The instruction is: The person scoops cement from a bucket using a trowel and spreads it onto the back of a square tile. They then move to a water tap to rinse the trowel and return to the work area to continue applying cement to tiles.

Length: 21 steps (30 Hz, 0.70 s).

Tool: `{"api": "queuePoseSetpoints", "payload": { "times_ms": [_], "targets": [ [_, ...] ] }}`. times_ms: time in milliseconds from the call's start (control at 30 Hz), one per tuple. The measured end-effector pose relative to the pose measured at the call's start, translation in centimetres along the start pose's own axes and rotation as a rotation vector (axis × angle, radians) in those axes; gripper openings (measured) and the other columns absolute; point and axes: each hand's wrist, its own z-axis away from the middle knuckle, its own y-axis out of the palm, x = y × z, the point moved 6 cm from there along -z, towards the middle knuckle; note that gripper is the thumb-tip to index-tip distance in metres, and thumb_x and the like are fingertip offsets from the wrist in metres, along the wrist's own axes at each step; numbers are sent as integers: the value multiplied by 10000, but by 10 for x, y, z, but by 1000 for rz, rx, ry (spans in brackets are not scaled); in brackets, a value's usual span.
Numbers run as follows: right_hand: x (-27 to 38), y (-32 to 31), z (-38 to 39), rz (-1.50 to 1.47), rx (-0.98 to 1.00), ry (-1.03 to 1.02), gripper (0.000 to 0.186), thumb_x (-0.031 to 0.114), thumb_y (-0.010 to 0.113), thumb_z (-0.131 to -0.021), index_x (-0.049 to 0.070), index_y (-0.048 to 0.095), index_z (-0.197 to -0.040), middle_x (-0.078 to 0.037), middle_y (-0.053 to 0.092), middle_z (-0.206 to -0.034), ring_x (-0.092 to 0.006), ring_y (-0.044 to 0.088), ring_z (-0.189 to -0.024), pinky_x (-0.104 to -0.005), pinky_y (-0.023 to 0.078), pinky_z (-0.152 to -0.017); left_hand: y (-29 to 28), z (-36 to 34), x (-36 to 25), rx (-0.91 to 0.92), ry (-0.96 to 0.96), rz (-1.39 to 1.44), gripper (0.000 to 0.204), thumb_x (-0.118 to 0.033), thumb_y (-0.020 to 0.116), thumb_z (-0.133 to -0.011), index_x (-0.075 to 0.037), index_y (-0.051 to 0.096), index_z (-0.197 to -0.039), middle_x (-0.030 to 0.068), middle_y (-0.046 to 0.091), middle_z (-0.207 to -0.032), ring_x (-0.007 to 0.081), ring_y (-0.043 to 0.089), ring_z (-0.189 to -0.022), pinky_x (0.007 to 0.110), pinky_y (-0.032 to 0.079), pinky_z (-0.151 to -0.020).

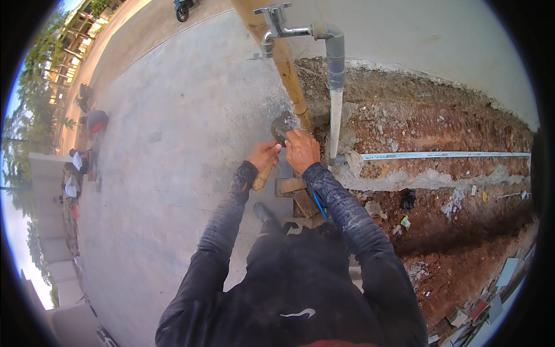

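Note:
My left hand (263,155) grips a tool by its wooden handle (263,176), which sticks out below the fist. The tool's dark blade (281,126) lies at the foot of a yellowish wooden post (287,75), on the grey cement. My right hand (301,150) is closed, right beside the left one, its fingers touching the blade or the cement at the post's base; which one I cannot tell. Both forearms wear dark, dusty sleeves.
A metal tap (276,23) on a grey and white pipe (336,87) stands right of the post. A horizontal white pipe (445,155) runs through a dug trench of red earth (439,127). Wooden blocks (298,194) lie below my hands. People sit at the far left (92,121).

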Motion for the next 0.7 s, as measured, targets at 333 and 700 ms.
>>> {"api": "queuePoseSetpoints", "payload": {
  "times_ms": [333,700],
  "targets": [
    [18,-19,-3,-8,21,-57,99,66,602,-780,14,588,-863,-146,551,-815,-359,580,-824,-454,474,-676,-5,-2,-19,5,70,151,288,-273,563,-964,-60,516,-777,8,502,-633,107,534,-550,277,455,-479],
    [20,-21,-19,47,-48,-108,69,78,568,-783,40,526,-743,-113,539,-771,-321,585,-787,-439,480,-636,4,5,-42,1,22,-21,264,-232,521,-977,-19,573,-830,18,517,-599,112,524,-528,287,450,-483]
  ]
}}
